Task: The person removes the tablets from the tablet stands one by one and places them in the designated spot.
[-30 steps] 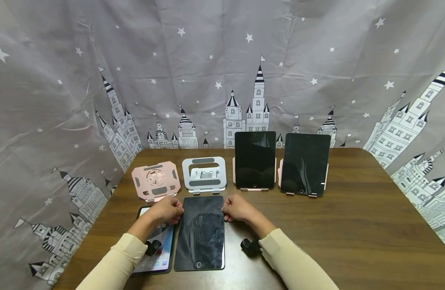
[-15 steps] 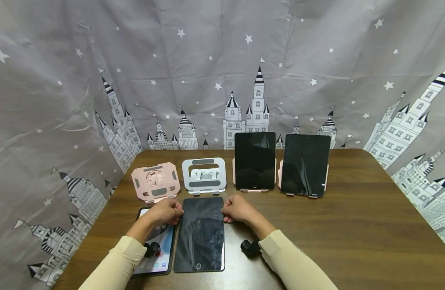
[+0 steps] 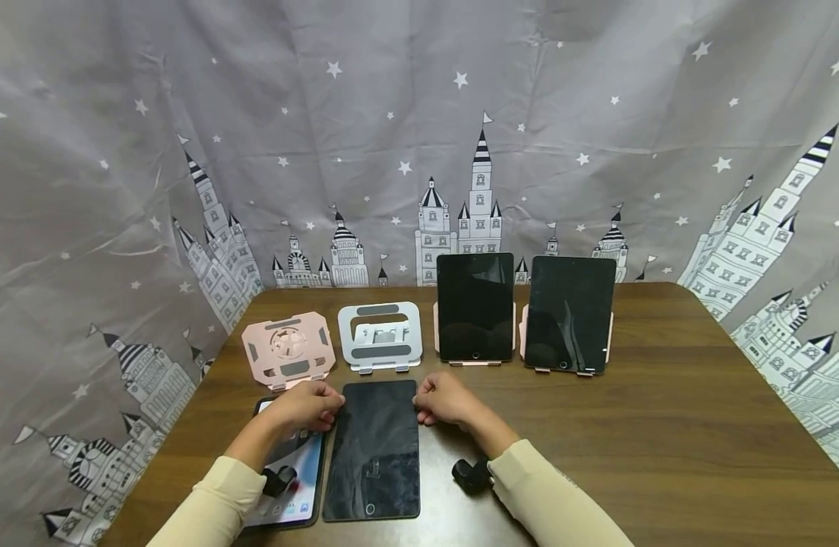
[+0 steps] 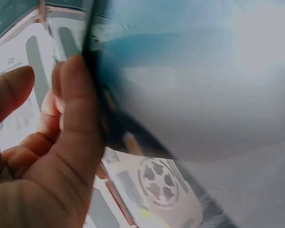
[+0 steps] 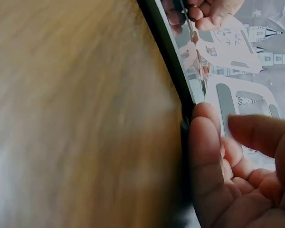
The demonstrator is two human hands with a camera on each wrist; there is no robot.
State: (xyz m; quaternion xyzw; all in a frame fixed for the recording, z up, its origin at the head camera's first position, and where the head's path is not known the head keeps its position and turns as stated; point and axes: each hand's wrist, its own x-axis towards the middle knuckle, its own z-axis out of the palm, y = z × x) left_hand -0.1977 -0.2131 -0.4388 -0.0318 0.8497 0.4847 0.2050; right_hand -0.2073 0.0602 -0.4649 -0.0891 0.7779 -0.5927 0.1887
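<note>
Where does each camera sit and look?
Head: on the head, looking forward and down at the dark tablet on the table; left fingers, right fingers and sleeves show.
Left wrist: worn there, looking past the left fingers at a blurred, shiny surface.
Right wrist: worn there, looking past the right fingers, with left fingers beyond.
Head and right wrist both show the bare pink stand and white stand.
</note>
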